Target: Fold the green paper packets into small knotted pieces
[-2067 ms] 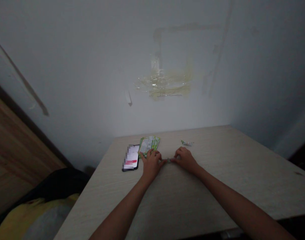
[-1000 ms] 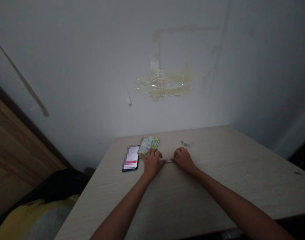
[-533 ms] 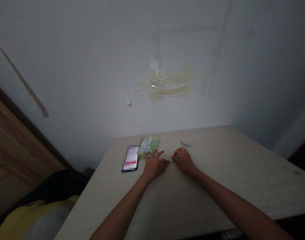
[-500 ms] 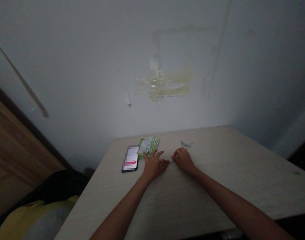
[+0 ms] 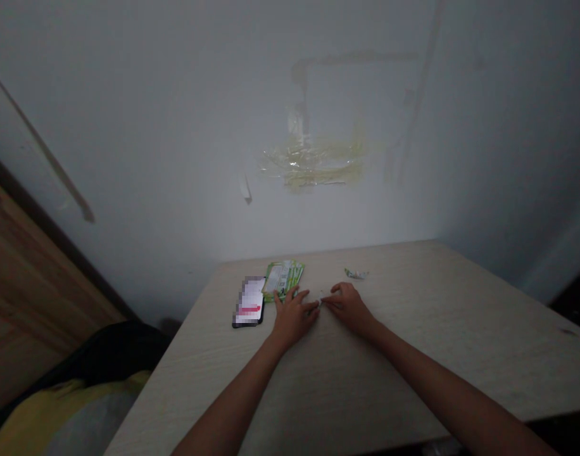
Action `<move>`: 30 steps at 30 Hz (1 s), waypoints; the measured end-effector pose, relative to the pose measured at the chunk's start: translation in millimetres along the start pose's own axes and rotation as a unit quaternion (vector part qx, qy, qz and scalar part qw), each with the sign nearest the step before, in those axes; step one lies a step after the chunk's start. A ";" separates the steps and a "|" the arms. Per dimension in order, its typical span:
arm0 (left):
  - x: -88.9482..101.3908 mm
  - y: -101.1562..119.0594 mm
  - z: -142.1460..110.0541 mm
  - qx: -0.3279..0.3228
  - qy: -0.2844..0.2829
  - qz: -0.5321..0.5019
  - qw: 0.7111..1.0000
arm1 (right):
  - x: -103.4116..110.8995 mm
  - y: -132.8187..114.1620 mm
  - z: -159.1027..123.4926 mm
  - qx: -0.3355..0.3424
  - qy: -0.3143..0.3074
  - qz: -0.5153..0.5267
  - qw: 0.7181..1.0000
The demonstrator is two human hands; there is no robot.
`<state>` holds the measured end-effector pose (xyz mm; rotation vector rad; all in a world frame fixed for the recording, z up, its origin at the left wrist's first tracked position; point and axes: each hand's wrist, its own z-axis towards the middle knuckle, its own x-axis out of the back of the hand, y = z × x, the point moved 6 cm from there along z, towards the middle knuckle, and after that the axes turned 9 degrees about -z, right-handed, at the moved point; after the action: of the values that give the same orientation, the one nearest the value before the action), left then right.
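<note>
Over the middle of the table, my left hand pinches a small, thin, pale strip between thumb and forefinger, its other fingers spread. My right hand meets the same strip from the right, with its fingertips pressed together on it. The strip is too small and dim to name. Just beyond my left fingers lies a fanned stack of green and white packets. Left of the packets rests a phone with a lit screen, partly blurred out. A small crumpled wrapper scrap lies beyond my right hand.
The pale wooden table runs back to a grey wall with peeling tape. At lower left, beside the table, are a yellow and grey cloth, a black item and wooden panelling.
My right fingertips have moved slightly left, closer to my left fingertips, and have straightened. Less of the strip shows between the hands. The packets, phone and scrap lie as before.
</note>
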<state>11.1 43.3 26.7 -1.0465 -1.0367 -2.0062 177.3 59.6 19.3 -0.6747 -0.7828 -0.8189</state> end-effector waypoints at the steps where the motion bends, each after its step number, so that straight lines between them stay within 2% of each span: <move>1: -0.2 -1.1 0.2 -0.001 0.000 -0.007 1.000 | -0.3 -0.2 -0.1 -0.002 -0.005 -0.005 1.000; 13: 1.6 -6.2 1.4 0.022 -0.017 -0.047 0.998 | -4.6 3.9 -1.7 -0.004 -0.024 0.018 1.000; 18: 0.9 -7.9 -0.2 0.037 -0.001 -0.038 0.999 | 0.2 -2.6 -2.3 0.024 -0.009 0.036 0.999; 30: -3.5 -13.1 -1.1 0.060 -0.021 -0.005 0.998 | 4.3 -18.3 -3.2 0.072 -0.016 0.016 0.997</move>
<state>1.8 49.3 18.7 -1.0251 -1.1710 -1.9122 165.2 46.1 25.1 -0.5715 -0.8506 -0.7174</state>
